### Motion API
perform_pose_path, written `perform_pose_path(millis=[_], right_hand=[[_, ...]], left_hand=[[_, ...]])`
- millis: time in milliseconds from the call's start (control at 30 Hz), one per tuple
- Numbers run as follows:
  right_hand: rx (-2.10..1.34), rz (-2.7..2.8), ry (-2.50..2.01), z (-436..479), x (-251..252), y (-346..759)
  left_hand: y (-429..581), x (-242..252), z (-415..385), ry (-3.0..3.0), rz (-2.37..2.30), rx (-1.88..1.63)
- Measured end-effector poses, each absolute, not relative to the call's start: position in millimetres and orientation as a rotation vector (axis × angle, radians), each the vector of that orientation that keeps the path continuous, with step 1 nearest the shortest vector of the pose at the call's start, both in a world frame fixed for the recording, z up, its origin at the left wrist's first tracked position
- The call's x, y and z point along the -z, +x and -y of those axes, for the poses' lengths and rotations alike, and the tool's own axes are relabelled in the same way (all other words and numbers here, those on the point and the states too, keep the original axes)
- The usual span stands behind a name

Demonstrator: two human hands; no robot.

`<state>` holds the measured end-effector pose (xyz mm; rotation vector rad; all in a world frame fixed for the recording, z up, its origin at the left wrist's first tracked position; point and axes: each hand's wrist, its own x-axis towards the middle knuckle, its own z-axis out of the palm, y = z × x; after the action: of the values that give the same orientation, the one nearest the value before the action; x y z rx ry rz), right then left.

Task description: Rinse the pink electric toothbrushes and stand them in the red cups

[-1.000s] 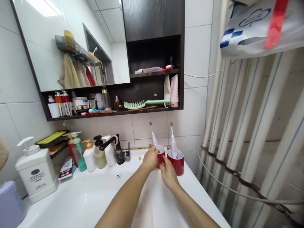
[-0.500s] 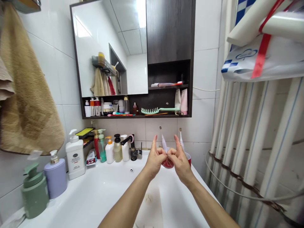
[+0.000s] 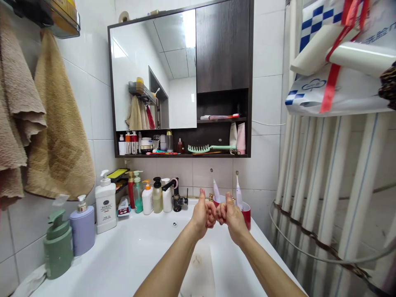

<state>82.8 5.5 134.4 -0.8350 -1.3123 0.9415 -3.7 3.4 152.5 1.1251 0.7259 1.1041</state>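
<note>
My left hand [image 3: 202, 215] and my right hand [image 3: 233, 218] are raised side by side over the white sink [image 3: 145, 243]. Both have the fingers curled in and the thumb pointing up, and nothing shows in either. Their curled fingers meet or nearly meet in the middle. Just behind them stand red cups [image 3: 246, 215], partly hidden by my hands. A pale purple electric toothbrush [image 3: 216, 190] rises from one cup, and a white electric toothbrush [image 3: 239, 196] from the other.
A black faucet [image 3: 176, 198] and several pump bottles [image 3: 147, 200] line the sink's back edge. A lilac dispenser [image 3: 83, 231] and a green dispenser [image 3: 57, 249] stand at left. Above hangs a mirror cabinet [image 3: 224, 49]; towels [image 3: 62, 123] hang left, a white radiator [image 3: 334, 173] stands right.
Both index fingers pointed up before, with thumbs and other fingertips meeting; now the fingers are curled and the thumbs point up. The camera view has shifted slightly, showing more of the left side.
</note>
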Motion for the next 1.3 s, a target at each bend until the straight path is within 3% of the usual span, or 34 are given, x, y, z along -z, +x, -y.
perform_pose_path(millis=[100,200,300,633,1033,1300], right_hand=[[-0.738,1.467,-1.05,-19.6,-123.4,94.2],[-0.207,1.555,-1.473,-45.4,-110.8,119.2],[-0.053,1.437,-1.689,-73.2,-96.6,150.0],[-0.054,1.621,-1.823,-56.3,-64.2,180.7],[-0.316,1.851,-1.405,-11.9,-29.0,90.1],[-0.475,1.844,-1.353,-28.2,-3.6,51.5]], left_hand=[[-1.8,-135.1,-8.4,1.106,-0.823,-1.085],[-2.8,-104.9,-10.0,1.077,-0.943,-1.051],[-6.0,-74.0,-8.2,1.078,-1.031,-1.019],[-13.0,-49.1,-9.6,1.214,-1.127,-0.996],[-24.0,-37.0,-32.5,1.492,-1.385,-1.22],[-32.2,-32.7,-63.1,1.584,-1.545,-1.016]])
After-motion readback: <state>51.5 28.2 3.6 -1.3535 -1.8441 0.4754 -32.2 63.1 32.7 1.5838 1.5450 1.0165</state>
